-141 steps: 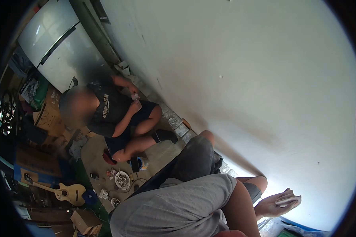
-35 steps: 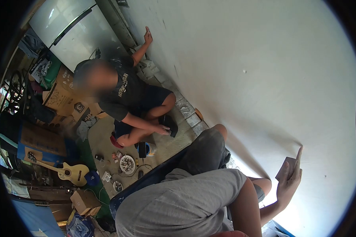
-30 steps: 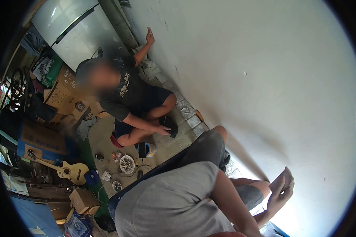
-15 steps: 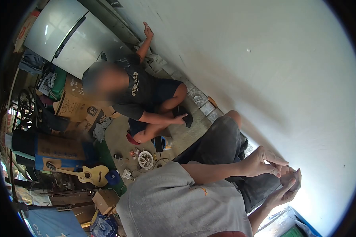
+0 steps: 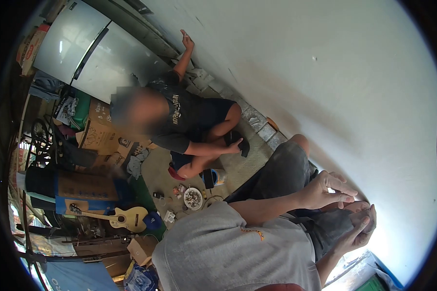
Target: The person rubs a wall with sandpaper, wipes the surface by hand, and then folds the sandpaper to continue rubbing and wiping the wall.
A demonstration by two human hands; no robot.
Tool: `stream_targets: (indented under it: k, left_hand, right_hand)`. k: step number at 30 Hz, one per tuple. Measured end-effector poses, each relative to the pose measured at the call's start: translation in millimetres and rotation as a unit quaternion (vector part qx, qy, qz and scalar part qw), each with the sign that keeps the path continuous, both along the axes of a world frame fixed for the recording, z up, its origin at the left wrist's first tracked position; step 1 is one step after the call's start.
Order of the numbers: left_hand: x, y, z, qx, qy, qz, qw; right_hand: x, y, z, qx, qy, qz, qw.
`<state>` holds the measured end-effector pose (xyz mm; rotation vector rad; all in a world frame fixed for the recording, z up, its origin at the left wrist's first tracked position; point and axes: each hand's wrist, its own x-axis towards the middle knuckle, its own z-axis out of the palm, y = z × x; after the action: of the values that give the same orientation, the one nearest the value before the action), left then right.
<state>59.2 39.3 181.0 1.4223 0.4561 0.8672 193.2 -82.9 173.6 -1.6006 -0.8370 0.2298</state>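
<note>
My left hand [image 5: 325, 190] reaches out from the grey sleeve with thumb and fingers brought together in a pinch. Anything between the fingertips is too small to make out. Just below it, my right hand [image 5: 357, 230] is curled, its thumb bent in towards the fingers. What lies inside that hand, if anything, is hidden. Both hands are close together over my dark trousers [image 5: 289, 169], near the pale wall [image 5: 374, 121]. My grey shirt [image 5: 238, 252] fills the lower middle.
Another person [image 5: 189, 116] sits on the floor, one hand against the wall. Between us are a white bowl [image 5: 193, 199] of small bits and a blue can [image 5: 220, 177]. A guitar [image 5: 128, 219], cardboard boxes [image 5: 99, 133] and a silver refrigerator [image 5: 111, 58] stand on the left.
The view has shifted, so the surroundings appear further right and slightly lower. My hands stay close together, with the left fingers slightly changed in pose. The other person keeps the same posture.
</note>
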Motion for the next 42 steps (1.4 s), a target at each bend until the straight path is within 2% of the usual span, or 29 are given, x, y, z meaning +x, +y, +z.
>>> stream_targets:
  k: [2, 4, 5, 7, 14, 16, 20, 23, 24, 26, 27, 28, 29, 30, 31, 33, 34, 36, 37, 38, 40, 42]
  left_hand:
    - [0.6, 2.8, 4.1, 0.003, 0.000, 0.005, 1.000]
    - [0.6, 3.4, 7.4, -0.099, -0.007, -0.006, 0.995]
    - [2.4, 3.8, 5.0, -0.101, -0.007, -0.005, 0.995]
    - [5.8, 6.8, 1.3, -0.040, -0.029, 0.033, 0.998]
    - [10.4, 7.2, -5.6, -0.028, -0.066, 0.020, 0.997]
    - [12.1, 7.2, -12.0, 0.009, -0.053, -0.015, 0.998]
    - [13.1, 1.8, -6.9, -0.010, -0.043, -0.051, 0.998]
    - [14.4, 1.7, 6.1, 0.000, -0.010, -0.044, 0.999]
    - [13.7, 2.2, 8.8, 0.001, -0.002, -0.046, 0.999]
    - [13.9, 1.4, 2.4, -0.052, 0.007, -0.033, 0.998]
    - [14.2, 3.3, -4.0, 0.014, 0.020, -0.022, 0.999]
    - [16.1, 6.0, -8.5, 0.084, 0.028, 0.000, 0.996]
    - [17.4, 2.8, -8.9, 0.055, 0.003, 0.000, 0.998]
    - [19.6, 4.1, -11.0, 0.029, -0.016, 0.011, 0.999]
    - [20.5, 5.0, -12.8, 0.030, -0.016, -0.011, 0.999]
    - [16.0, 6.5, -16.3, -0.062, -0.001, -0.010, 0.998]
    - [16.8, 10.3, -22.9, -0.055, 0.003, -0.018, 0.998]
    - [11.1, 8.6, -27.3, 0.082, 0.042, -0.012, 0.996]
    - [11.2, 6.5, -21.9, 0.089, 0.041, -0.018, 0.995]
    - [11.7, 3.5, -15.5, 0.057, 0.037, -0.035, 0.997]
    - [10.4, 0.8, -10.7, 0.031, 0.025, -0.061, 0.997]
    - [6.3, 1.0, -12.7, -0.002, 0.043, -0.070, 0.997]
  right_hand:
    - [-1.1, 2.9, 0.0, -0.001, -0.010, -0.006, 1.000]
    - [-0.9, 5.5, 0.5, -0.002, -0.023, -0.010, 1.000]
    - [-1.2, 7.4, 1.4, 0.007, -0.016, 0.000, 1.000]
    - [-1.0, 11.7, 1.2, 0.017, -0.009, 0.013, 1.000]
    - [-0.2, 16.3, 3.2, 0.013, -0.011, 0.008, 1.000]
    - [2.0, 13.9, -1.0, 0.015, -0.012, 0.011, 1.000]
    - [2.8, 13.8, 0.2, 0.021, -0.015, 0.009, 1.000]
    - [9.5, 13.9, 9.5, 0.009, -0.015, -0.023, 1.000]
    - [19.9, 16.2, 19.0, 0.008, -0.034, 0.004, 0.999]
    - [35.6, 26.4, 34.1, 0.046, -0.096, -0.084, 0.991]
    - [53.7, 26.8, 34.8, 0.075, -0.154, -0.113, 0.979]
    - [65.9, 27.8, 40.5, 0.123, -0.130, -0.135, 0.975]
    - [73.8, 25.9, 50.3, 0.173, -0.019, -0.183, 0.968]
    - [86.3, 27.4, 55.5, 0.175, 0.008, -0.224, 0.959]
    - [102.6, 34.8, 55.2, 0.190, -0.078, -0.288, 0.935]
    - [118.5, 48.7, 60.9, 0.249, -0.088, -0.314, 0.912]
    - [128.1, 58.3, 59.7, 0.281, -0.080, -0.318, 0.902]
    - [137.9, 68.1, 63.5, 0.300, -0.105, -0.340, 0.885]
    - [140.5, 76.5, 67.9, 0.311, -0.111, -0.339, 0.881]
    - [144.0, 85.1, 68.2, 0.303, -0.102, -0.352, 0.880]
    - [155.2, 99.3, 62.5, 0.244, -0.189, -0.406, 0.860]
    - [155.4, 112.3, 54.6, 0.256, -0.184, -0.427, 0.847]
